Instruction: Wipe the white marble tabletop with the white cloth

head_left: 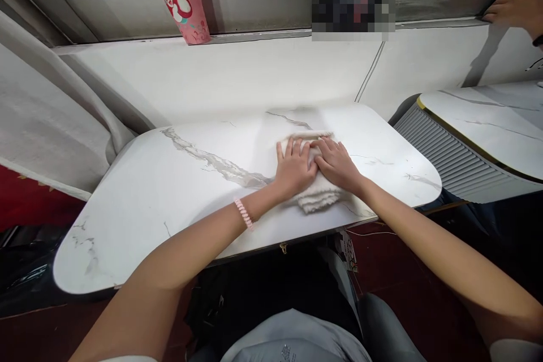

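Note:
A folded white cloth [320, 195] lies on a white marble-patterned table [127, 203], to the right of the table's middle. My left hand [294, 167] rests flat on the cloth's left part, fingers spread and pointing away from me. Beside it, my right hand [337, 164] lies on the cloth with its fingers stretched out toward the upper left. The two thumbs come close together over the cloth. Both palms hide much of the cloth; its upper edge and layered lower corner show. A pink coiled band [243, 214] circles my left wrist.
A pink patterned paper cup [182, 0] stands on the window ledge [263, 37]. At right is a second marble-patterned table [496, 119] with a ribbed side. Another person's hand [515, 8] touches the ledge at upper right. A pale curtain [51, 96] hangs at left.

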{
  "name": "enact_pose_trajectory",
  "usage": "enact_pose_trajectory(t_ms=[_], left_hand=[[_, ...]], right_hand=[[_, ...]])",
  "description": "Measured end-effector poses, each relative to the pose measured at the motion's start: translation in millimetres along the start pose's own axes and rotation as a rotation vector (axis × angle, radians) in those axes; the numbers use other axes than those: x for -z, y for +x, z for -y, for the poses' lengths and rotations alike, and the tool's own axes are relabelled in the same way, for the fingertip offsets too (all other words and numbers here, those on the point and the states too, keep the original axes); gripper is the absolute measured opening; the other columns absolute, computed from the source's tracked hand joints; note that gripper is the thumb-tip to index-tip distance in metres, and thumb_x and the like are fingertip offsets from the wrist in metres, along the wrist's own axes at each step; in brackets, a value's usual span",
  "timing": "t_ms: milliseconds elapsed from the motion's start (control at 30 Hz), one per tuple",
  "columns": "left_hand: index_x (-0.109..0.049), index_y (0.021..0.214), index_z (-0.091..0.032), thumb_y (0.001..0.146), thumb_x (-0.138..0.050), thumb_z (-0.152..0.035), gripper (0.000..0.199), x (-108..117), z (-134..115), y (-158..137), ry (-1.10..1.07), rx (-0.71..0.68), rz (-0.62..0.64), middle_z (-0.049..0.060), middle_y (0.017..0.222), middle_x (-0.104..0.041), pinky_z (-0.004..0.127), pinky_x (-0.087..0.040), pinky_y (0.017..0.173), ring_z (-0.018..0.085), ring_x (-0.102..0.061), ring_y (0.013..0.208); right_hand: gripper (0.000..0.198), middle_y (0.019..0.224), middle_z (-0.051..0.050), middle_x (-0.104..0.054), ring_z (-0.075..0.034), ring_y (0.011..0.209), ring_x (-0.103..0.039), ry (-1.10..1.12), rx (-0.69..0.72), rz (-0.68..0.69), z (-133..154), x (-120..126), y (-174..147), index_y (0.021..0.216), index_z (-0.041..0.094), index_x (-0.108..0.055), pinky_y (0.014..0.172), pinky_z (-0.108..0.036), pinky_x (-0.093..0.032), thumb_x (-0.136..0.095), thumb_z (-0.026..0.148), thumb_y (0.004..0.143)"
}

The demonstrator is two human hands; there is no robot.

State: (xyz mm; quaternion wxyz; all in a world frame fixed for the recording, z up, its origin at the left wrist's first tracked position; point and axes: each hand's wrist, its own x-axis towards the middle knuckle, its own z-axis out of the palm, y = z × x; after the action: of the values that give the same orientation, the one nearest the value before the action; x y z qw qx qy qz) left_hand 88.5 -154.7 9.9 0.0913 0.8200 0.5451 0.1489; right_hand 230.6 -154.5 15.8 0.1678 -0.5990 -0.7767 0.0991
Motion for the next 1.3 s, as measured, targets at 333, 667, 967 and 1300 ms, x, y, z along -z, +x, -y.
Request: enact_pose_trajectory(t_ms=[333, 667, 967, 1300], left_hand=[[-0.045, 0.147, -0.017, 0.1, -0.032, -0.037, 0.053, -5, 36, 109, -0.003, 0.041, -0.045, 0.01, 0.16, -0.039, 0.055, -0.007, 0.126, 0.026, -0.025, 0.153], [-0.049, 0.143, -0.02, 0.099, -0.03, -0.036, 0.05, -13, 42, 161, 0.005, 0.065, -0.098, 0.008, 0.157, -0.043, 0.055, -0.009, 0.126, 0.025, -0.029, 0.15], [-0.046, 0.147, -0.018, 0.099, -0.029, -0.033, 0.053, -19, 30, 157, 0.018, 0.097, -0.113, 0.009, 0.159, -0.041, 0.053, -0.012, 0.126, 0.026, -0.028, 0.151], [-0.043, 0.15, -0.015, 0.101, -0.027, -0.034, 0.055, -25, -15, 121, 0.038, 0.074, -0.064, 0.011, 0.161, -0.038, 0.053, -0.01, 0.127, 0.026, -0.025, 0.153]], right_hand=[[0.046, 0.139, -0.013, -0.058, -0.03, 0.132, -0.049, 0.026, 0.045, -0.087, -45, -10, 114, 0.129, 0.021, -0.056, 0.114, -0.055, -0.033, -0.032, 0.024, 0.091], [0.047, 0.138, -0.009, -0.06, -0.029, 0.132, -0.049, 0.066, 0.017, -0.118, -72, -12, 164, 0.129, 0.023, -0.059, 0.113, -0.052, -0.035, -0.033, 0.022, 0.09], [0.047, 0.144, -0.008, -0.056, -0.029, 0.137, -0.045, 0.065, -0.08, -0.119, -68, -8, 148, 0.13, 0.025, -0.056, 0.114, -0.062, -0.029, -0.03, 0.022, 0.092], [0.046, 0.148, -0.01, -0.052, -0.028, 0.141, -0.043, 0.028, -0.09, -0.129, -80, 6, 89, 0.133, 0.024, -0.056, 0.117, -0.059, -0.028, -0.032, 0.024, 0.093]])
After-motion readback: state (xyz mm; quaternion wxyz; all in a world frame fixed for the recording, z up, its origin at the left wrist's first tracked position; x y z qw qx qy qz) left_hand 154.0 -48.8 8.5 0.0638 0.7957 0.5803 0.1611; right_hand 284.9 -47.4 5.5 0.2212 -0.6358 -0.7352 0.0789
